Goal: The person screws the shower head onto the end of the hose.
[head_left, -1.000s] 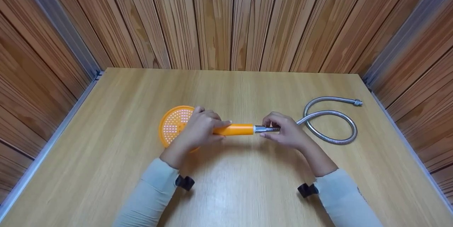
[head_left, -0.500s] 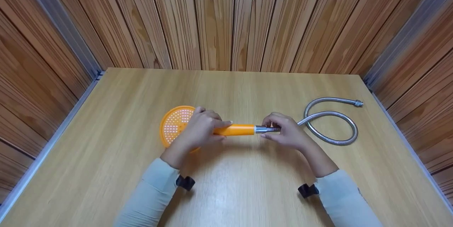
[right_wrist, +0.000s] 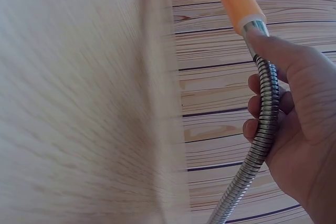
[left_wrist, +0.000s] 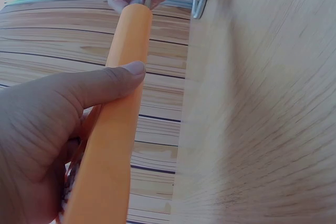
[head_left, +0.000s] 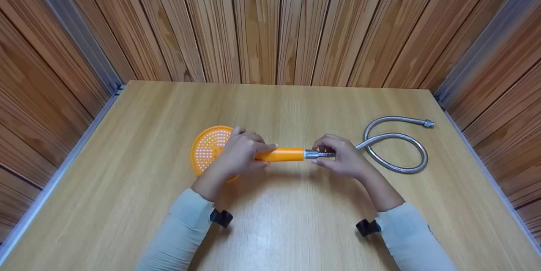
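Observation:
An orange shower head [head_left: 206,152] with a round perforated face lies across the middle of the head view, its handle [head_left: 287,154] pointing right. My left hand [head_left: 240,154] grips that handle near the face, thumb along it in the left wrist view. A metal shower hose [right_wrist: 268,103] meets the handle's white-rimmed end at a smooth chrome nut [head_left: 311,154]. My right hand [head_left: 340,157] pinches the hose end at this nut, with the other fingers curled behind the ribbed hose in the right wrist view. Part of the shower face is hidden behind the left hand.
The rest of the hose loops on the table [head_left: 270,106] at the right, and its free end fitting [head_left: 428,123] points right. Wood-panelled walls [head_left: 258,26] stand behind the table and on both sides. Each wrist carries a small black camera mount [head_left: 221,218].
Both hands keep their hold on the shower head and hose. Only a very slight shift to the right shows in the first half second.

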{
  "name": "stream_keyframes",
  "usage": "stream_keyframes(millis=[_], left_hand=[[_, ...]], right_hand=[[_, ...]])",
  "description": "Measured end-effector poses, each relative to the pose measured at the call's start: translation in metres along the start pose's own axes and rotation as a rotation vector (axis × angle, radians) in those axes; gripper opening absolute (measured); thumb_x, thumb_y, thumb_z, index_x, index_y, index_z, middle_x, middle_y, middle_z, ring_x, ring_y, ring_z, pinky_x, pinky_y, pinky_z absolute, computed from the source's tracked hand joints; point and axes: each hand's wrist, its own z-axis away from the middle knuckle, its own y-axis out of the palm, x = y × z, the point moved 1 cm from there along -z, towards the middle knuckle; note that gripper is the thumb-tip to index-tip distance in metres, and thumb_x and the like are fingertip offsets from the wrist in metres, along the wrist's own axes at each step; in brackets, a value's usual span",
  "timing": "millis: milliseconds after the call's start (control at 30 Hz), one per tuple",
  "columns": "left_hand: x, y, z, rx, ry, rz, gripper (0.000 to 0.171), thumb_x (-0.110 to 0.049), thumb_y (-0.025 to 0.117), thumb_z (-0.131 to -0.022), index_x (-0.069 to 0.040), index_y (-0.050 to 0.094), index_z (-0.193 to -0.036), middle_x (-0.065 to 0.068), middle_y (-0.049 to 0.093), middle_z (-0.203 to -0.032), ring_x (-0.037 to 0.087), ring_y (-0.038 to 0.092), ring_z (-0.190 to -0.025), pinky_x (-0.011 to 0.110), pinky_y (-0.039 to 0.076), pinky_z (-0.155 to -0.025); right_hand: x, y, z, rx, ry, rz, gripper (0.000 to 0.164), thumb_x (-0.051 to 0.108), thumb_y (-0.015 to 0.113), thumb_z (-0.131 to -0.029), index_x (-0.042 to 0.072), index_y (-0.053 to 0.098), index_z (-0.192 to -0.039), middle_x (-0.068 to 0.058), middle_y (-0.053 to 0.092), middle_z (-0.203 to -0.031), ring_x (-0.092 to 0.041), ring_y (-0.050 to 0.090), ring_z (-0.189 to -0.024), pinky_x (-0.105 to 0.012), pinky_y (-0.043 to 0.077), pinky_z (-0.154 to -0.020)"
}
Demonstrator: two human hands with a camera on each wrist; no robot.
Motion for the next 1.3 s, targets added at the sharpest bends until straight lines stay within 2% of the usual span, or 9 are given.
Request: stream_keyframes(millis=[167,300,533,633,800,967,1133,1300], left_hand=[[0.0002,0.0,-0.0002,0.001,-0.004,-0.003,0.048,-0.043,0.079,-0.08,-0.021,0.07,-0.123,-0.002,0.071,-0.098,0.016,0.057,-0.09,0.037,0.028,-0.082],[-0.0007,-0.0004,-0.0005,-0.001,-0.01,-0.02,0.048,-0.042,0.08,-0.079,-0.022,0.07,-0.122,-0.002,0.071,-0.097,0.017,0.058,-0.09,0.037,0.029,-0.082],[-0.0019,-0.0009,-0.0007,0.008,-0.018,-0.024,0.048,-0.043,0.079,-0.08,-0.021,0.071,-0.121,-0.001,0.071,-0.098,0.017,0.058,-0.09,0.038,0.029,-0.084],[-0.0017,-0.001,-0.0003,0.008,-0.019,-0.018,0.047,-0.043,0.078,-0.08,-0.021,0.071,-0.122,-0.001,0.071,-0.098,0.017,0.058,-0.09,0.038,0.029,-0.084],[-0.0017,-0.0014,-0.0001,0.007,-0.019,-0.015,0.047,-0.044,0.077,-0.081,-0.022,0.071,-0.122,-0.002,0.071,-0.099,0.017,0.057,-0.09,0.037,0.028,-0.084],[-0.0012,-0.0007,-0.0003,0.01,-0.014,-0.022,0.047,-0.043,0.078,-0.081,-0.021,0.07,-0.122,-0.002,0.071,-0.098,0.016,0.056,-0.089,0.037,0.029,-0.084],[-0.0012,-0.0007,-0.0008,0.002,-0.005,-0.005,0.047,-0.043,0.078,-0.081,-0.02,0.071,-0.122,-0.002,0.071,-0.098,0.016,0.057,-0.089,0.038,0.028,-0.084],[-0.0015,0.0002,-0.001,-0.003,-0.002,-0.009,0.046,-0.042,0.079,-0.08,-0.02,0.071,-0.121,-0.002,0.071,-0.097,0.017,0.057,-0.089,0.038,0.028,-0.084]], right_hand=[[-0.001,0.0001,0.0003,0.012,0.002,-0.004,0.023,0.023,0.077,-0.085,0.012,0.069,-0.104,0.007,0.062,-0.093,-0.014,0.056,-0.081,-0.028,0.05,-0.075],[-0.0007,0.0,0.0006,0.018,0.012,-0.004,0.021,0.025,0.074,-0.088,0.012,0.071,-0.104,0.007,0.062,-0.092,-0.014,0.056,-0.081,-0.028,0.049,-0.073],[-0.0005,-0.0012,-0.0003,0.01,0.015,0.007,0.032,0.019,0.082,-0.081,0.011,0.065,-0.108,0.005,0.059,-0.09,-0.015,0.054,-0.079,-0.03,0.049,-0.073],[0.0,-0.0015,-0.0011,0.013,0.015,-0.007,0.028,0.017,0.08,-0.082,0.012,0.064,-0.104,0.005,0.06,-0.091,-0.015,0.055,-0.079,-0.03,0.05,-0.073],[0.0003,-0.0021,-0.0009,0.019,0.025,-0.003,0.021,0.024,0.076,-0.086,0.014,0.068,-0.102,0.007,0.062,-0.093,-0.015,0.056,-0.081,-0.03,0.05,-0.075],[-0.0004,-0.0022,0.0001,0.023,0.034,0.003,0.024,0.03,0.076,-0.086,0.015,0.07,-0.104,0.007,0.061,-0.092,-0.014,0.055,-0.081,-0.029,0.05,-0.075],[-0.0017,-0.0024,-0.0002,0.008,-0.002,0.0,0.03,0.023,0.082,-0.081,0.013,0.067,-0.105,0.006,0.06,-0.091,-0.015,0.054,-0.08,-0.03,0.049,-0.073],[-0.0025,-0.0025,-0.0003,0.01,-0.018,-0.004,0.021,0.022,0.078,-0.084,0.013,0.069,-0.101,0.007,0.062,-0.091,-0.015,0.055,-0.079,-0.028,0.049,-0.072]])
